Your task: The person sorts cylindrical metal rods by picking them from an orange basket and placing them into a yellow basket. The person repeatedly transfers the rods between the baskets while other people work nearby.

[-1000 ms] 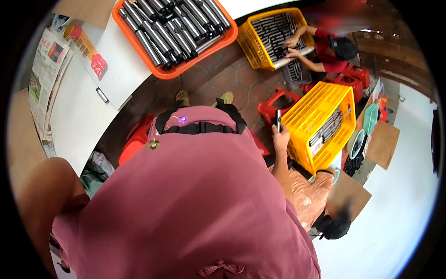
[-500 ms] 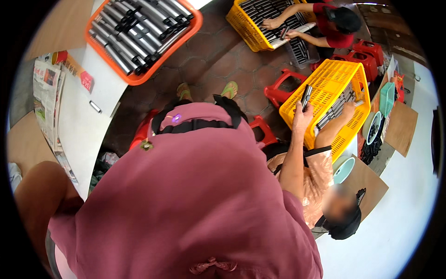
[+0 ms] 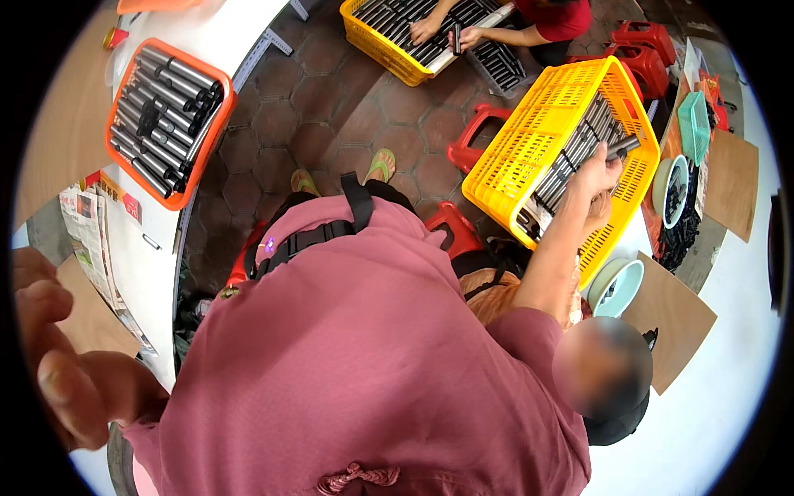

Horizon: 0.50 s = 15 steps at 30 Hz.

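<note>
My right hand (image 3: 597,178) reaches over the yellow crate (image 3: 509,132) on the right, its fingers wrapped round a short silver-and-black tube (image 3: 624,147). More such tubes (image 3: 571,161) lie in rows inside that crate, below the hand. A co-worker's hand (image 3: 599,212) is partly hidden behind my right wrist. At the far left my left hand (image 3: 66,364) is raised close to the camera, fingers bent and apart, with no object visible in it. Near it is the white table, where an orange tray (image 3: 225,116) holds several silver-and-black tubes (image 3: 161,116).
Another person sorts tubes at a second yellow crate (image 3: 376,51) at the back. Red stools (image 3: 475,140) stand on the tiled floor. Pale green bowls (image 3: 616,288) and black small parts (image 3: 682,236) lie to the right. Newspapers (image 3: 87,231) lie on the left table (image 3: 157,264).
My right hand has moved farther over the crate with the tube, now level above the rows. My left hand has come into view at the left. The whole view has shifted.
</note>
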Each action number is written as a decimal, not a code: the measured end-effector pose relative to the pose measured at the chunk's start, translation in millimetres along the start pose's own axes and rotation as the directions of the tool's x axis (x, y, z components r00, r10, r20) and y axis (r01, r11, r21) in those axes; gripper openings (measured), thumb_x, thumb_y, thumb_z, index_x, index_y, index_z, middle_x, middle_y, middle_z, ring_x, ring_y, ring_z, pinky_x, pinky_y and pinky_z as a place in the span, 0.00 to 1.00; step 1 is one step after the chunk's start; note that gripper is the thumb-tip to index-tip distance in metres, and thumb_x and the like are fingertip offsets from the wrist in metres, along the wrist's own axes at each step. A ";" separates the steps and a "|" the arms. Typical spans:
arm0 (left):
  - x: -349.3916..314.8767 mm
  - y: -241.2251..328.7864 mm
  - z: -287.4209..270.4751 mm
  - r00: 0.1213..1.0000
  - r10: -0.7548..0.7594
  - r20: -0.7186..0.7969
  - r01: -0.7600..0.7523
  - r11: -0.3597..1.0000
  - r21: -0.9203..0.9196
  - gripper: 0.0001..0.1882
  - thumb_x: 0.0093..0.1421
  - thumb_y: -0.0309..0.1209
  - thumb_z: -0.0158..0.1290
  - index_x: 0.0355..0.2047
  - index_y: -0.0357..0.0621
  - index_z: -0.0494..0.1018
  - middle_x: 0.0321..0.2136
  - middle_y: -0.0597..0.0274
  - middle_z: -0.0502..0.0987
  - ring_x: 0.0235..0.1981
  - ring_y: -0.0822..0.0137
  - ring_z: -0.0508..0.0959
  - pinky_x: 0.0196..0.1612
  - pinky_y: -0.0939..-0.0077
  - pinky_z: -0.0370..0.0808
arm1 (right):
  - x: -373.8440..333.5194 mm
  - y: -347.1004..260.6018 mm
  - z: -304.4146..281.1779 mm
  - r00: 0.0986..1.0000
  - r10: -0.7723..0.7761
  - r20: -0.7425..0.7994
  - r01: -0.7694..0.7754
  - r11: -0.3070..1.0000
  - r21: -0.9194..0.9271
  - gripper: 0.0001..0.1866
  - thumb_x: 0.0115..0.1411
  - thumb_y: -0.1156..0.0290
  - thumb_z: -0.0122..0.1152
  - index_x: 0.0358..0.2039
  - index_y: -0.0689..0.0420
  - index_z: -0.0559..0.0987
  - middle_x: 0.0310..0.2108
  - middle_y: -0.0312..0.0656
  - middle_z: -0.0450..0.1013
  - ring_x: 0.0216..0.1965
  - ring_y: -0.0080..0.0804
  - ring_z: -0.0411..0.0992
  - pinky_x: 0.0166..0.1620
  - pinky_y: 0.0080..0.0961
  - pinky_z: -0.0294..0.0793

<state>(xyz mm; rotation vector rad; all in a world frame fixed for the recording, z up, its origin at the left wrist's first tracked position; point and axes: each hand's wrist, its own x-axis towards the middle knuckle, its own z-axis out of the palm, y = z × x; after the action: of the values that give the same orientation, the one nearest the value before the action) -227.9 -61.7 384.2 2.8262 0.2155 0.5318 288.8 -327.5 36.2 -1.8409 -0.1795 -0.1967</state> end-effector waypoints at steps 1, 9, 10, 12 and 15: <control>-1.9 8.5 2.8 0.993 -0.118 0.001 0.118 0.993 0.000 0.15 0.64 0.35 0.47 0.32 0.32 0.69 0.21 0.58 0.69 0.21 0.64 0.70 0.24 0.74 0.65 | -6.0 -3.8 17.6 0.998 0.063 0.030 -0.066 0.995 0.075 0.09 0.59 0.74 0.62 0.35 0.65 0.73 0.24 0.35 0.70 0.23 0.21 0.65 0.28 0.23 0.66; -26.6 26.8 45.2 0.876 -0.469 -0.114 0.458 0.882 -0.113 0.04 0.52 0.18 0.52 0.29 0.28 0.71 0.21 0.53 0.69 0.22 0.65 0.67 0.25 0.74 0.61 | -135.8 -63.4 121.1 0.926 0.069 0.371 -0.064 0.998 -0.027 0.12 0.62 0.64 0.57 0.28 0.60 0.72 0.20 0.40 0.71 0.17 0.24 0.65 0.23 0.23 0.65; -31.8 22.1 46.2 0.871 -0.480 -0.104 0.468 0.876 -0.115 0.04 0.52 0.17 0.51 0.29 0.28 0.71 0.21 0.54 0.69 0.21 0.66 0.66 0.25 0.75 0.60 | -142.3 -52.9 119.0 0.939 -0.043 0.340 0.095 0.986 -0.137 0.13 0.62 0.64 0.57 0.27 0.61 0.71 0.20 0.40 0.71 0.17 0.25 0.65 0.23 0.26 0.65; -45.0 16.6 43.8 0.838 -0.539 -0.086 0.531 0.841 -0.099 0.02 0.57 0.18 0.50 0.29 0.30 0.71 0.21 0.58 0.68 0.21 0.69 0.65 0.25 0.76 0.60 | -154.1 -48.5 114.3 0.956 -0.025 0.291 0.028 1.000 -0.005 0.15 0.61 0.63 0.56 0.26 0.62 0.70 0.19 0.40 0.69 0.19 0.27 0.65 0.25 0.29 0.65; -72.0 -0.5 54.4 0.765 -0.639 -0.076 0.632 0.769 -0.097 0.04 0.62 0.21 0.50 0.30 0.33 0.72 0.22 0.61 0.69 0.22 0.73 0.66 0.26 0.80 0.61 | -133.6 -28.8 92.5 0.991 0.074 0.111 -0.080 0.996 0.048 0.15 0.62 0.63 0.56 0.28 0.63 0.68 0.22 0.41 0.68 0.23 0.29 0.66 0.29 0.30 0.68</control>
<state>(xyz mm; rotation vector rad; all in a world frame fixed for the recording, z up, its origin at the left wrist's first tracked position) -274.0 -87.0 310.8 2.4287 1.1099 0.5037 156.1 -233.5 7.8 -1.8036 -0.1876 -0.0370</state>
